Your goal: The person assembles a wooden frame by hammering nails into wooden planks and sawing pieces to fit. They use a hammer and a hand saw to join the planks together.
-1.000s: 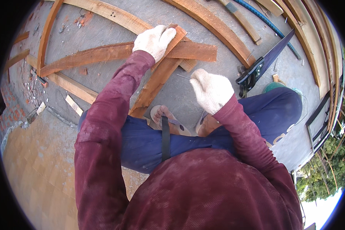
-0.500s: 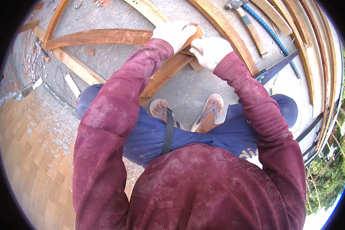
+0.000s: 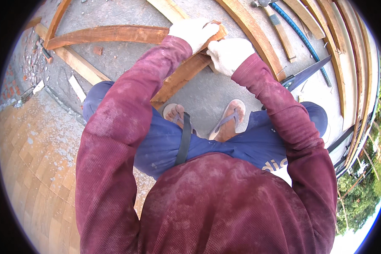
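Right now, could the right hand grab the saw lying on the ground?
Probably yes. The right hand is on the reddish plank, and the saw lies on bare concrete just to its right, with nothing between them. It would have to let go first.

Bare concrete floor point(image 3: 211, 91) lies open between the slanted plank point(image 3: 180, 80) and the feet. Curved timbers point(image 3: 249, 29), a hammer point(image 3: 277, 23) and a saw point(image 3: 305, 76) crowd the floor's right edge (tightly packed); a long reddish board point(image 3: 106, 34) bars the far left.
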### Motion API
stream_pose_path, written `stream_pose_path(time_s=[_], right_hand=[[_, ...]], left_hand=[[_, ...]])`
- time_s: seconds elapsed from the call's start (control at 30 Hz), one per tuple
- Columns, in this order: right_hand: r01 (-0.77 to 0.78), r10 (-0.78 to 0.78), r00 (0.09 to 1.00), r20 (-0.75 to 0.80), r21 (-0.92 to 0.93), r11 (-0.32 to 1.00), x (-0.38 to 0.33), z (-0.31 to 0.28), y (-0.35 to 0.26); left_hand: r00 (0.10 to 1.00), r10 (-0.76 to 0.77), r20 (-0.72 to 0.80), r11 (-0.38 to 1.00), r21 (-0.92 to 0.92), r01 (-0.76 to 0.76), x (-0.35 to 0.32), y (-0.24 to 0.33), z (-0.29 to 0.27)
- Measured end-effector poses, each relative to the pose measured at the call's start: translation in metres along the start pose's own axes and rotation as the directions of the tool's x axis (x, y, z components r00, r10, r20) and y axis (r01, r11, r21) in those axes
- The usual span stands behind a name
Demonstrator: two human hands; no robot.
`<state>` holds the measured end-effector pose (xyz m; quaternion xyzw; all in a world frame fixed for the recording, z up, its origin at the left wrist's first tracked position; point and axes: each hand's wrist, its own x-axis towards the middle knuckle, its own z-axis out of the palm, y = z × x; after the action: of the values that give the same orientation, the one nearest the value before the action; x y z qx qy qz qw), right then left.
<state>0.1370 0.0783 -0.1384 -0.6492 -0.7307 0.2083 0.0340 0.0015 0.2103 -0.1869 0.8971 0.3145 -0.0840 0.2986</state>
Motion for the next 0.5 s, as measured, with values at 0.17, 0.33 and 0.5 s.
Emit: stream_pose_path(time_s=[0.17,0.33,0.5], right_hand=[[-0.135,0.138,0.990,0.021,-0.103,0.985,0.001,-0.023,0.012],[-0.414,0.440,0.883,0.161,-0.170,0.894,-0.020,-0.078,0.109],[-0.105,0.105,0.994,0.023,0.004,0.995,-0.024,-0.039,0.010]], left_hand=[[0.994,0.109,-0.026,0.987,0.125,-0.105,-0.003,0.002,-0.003],[0.962,0.271,-0.041,0.916,0.317,-0.245,0.001,-0.013,0.006],[0.983,0.183,0.012,0.955,0.236,-0.181,-0.005,-0.002,0.000]])
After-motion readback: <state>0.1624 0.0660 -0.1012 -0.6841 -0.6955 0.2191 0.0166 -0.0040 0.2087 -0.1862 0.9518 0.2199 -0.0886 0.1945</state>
